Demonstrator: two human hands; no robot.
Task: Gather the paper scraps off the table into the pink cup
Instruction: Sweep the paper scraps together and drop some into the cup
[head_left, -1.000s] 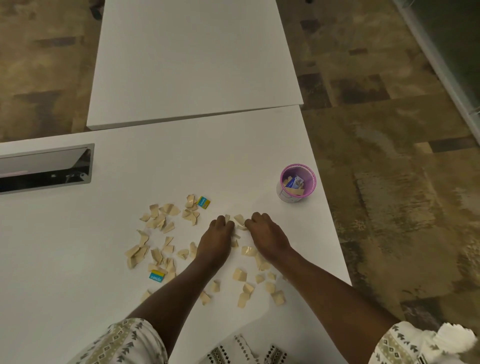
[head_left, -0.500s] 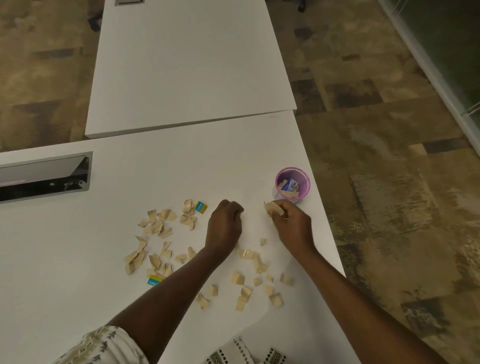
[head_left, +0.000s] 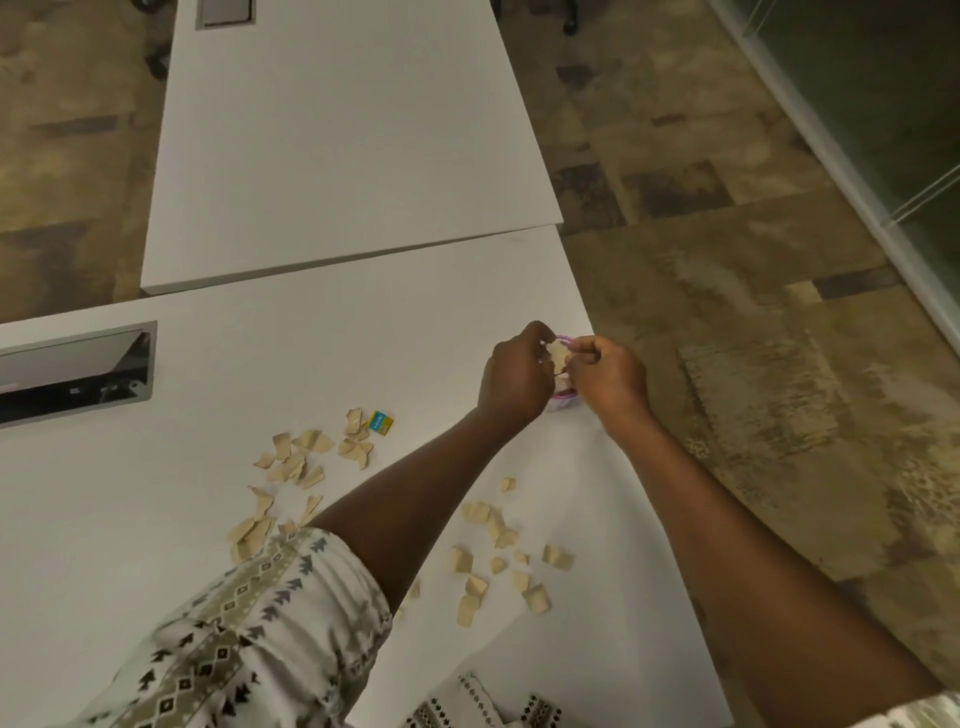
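My left hand (head_left: 514, 376) and my right hand (head_left: 608, 379) meet above the pink cup (head_left: 563, 396), which is mostly hidden behind them; only slivers of its rim show. Both hands pinch tan paper scraps (head_left: 558, 353) between their fingertips right over the cup's mouth. Several tan scraps (head_left: 301, 457) lie scattered on the white table (head_left: 389, 312) left of my left forearm. Another loose cluster of scraps (head_left: 498, 566) lies between my two forearms. A small blue and yellow scrap (head_left: 380, 422) lies near the left pile.
The cup stands close to the table's right edge (head_left: 608, 415), with patterned carpet floor beyond. A recessed cable tray (head_left: 72, 371) sits in the table at the left. A second white table (head_left: 337, 130) adjoins at the back.
Both hands lifted off the table with scraps and moved up and right to the cup, covering it. The camera view shifted forward; my left sleeve now hides part of the left pile.
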